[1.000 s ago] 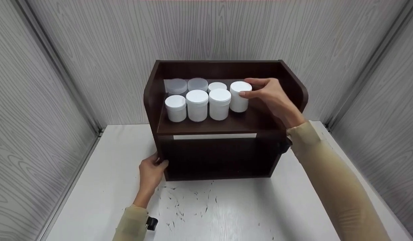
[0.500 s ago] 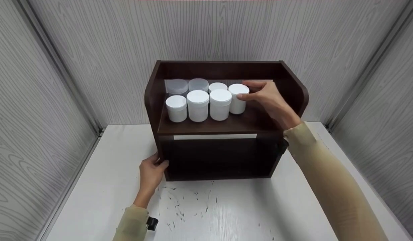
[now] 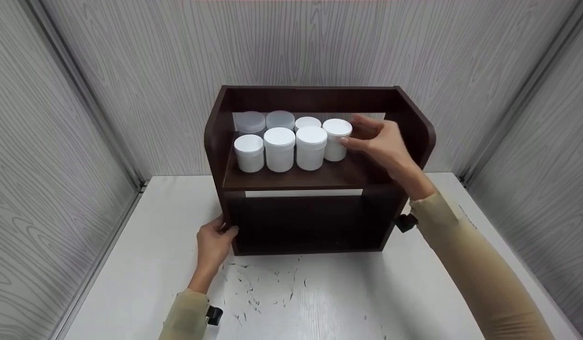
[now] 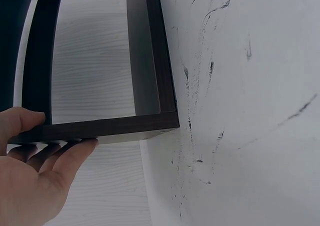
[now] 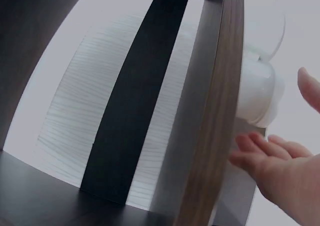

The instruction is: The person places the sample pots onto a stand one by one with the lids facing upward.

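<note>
A dark brown two-tier shelf (image 3: 296, 181) stands on the white table. My left hand (image 3: 215, 243) grips the lower left side panel (image 4: 115, 125), thumb on the inner face and fingers on the outer one. On the upper tier, several white lidded jars (image 3: 279, 150) stand upright in two rows. My right hand (image 3: 383, 144) is beside the rightmost jar (image 3: 337, 140), its thumb overlapping the jar's edge in the head view. In the right wrist view this hand (image 5: 285, 171) shows thumb and fingers spread, apart from the white jar (image 5: 256, 93).
Two greyer-lidded jars (image 3: 280, 121) stand in the back row at left. The shelf's raised right side panel (image 3: 416, 123) rises beside the right hand. Dark scuff marks (image 3: 253, 297) streak the table in front. Grey wood-patterned walls (image 3: 310, 42) enclose the table.
The rightmost jar came down and slightly left beside the others, then my right hand loosened and drew back to the right. My left hand stayed on the panel.
</note>
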The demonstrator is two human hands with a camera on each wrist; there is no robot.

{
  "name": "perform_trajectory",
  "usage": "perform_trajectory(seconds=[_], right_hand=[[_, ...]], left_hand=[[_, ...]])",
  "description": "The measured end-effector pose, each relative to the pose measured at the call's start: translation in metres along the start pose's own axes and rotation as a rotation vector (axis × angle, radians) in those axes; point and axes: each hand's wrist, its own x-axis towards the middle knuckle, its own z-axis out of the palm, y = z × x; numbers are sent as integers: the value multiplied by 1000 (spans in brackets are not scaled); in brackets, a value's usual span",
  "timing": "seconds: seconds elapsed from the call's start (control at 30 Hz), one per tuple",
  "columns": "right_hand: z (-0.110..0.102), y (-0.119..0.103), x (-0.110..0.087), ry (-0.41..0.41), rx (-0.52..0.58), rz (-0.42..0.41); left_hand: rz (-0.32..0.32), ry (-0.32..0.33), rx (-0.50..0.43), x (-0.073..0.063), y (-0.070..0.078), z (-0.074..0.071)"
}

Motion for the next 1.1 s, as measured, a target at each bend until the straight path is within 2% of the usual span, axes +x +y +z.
perform_trajectory(seconds=[0.23, 0.47, 0.6, 0.7, 0.87, 1.1], right_hand=[[-1, -9, -33, 34, -19, -105], [-1, -14, -80, 60, 84, -201], [-3, -10, -108, 85, 122, -223], [-6, 0, -127, 79, 89, -229], [-11, 27, -156, -11, -13, -241], [-11, 69, -190, -161, -148, -162]], left_hand=[[10, 2, 39, -1, 0, -4], [14, -4, 90, -7, 0, -11], [25, -17, 99, -14, 1, -15], [33, -26, 125, -22, 2, -19], [41, -41, 187, -36, 2, -27], [84, -60, 294, -51, 1, -37]])
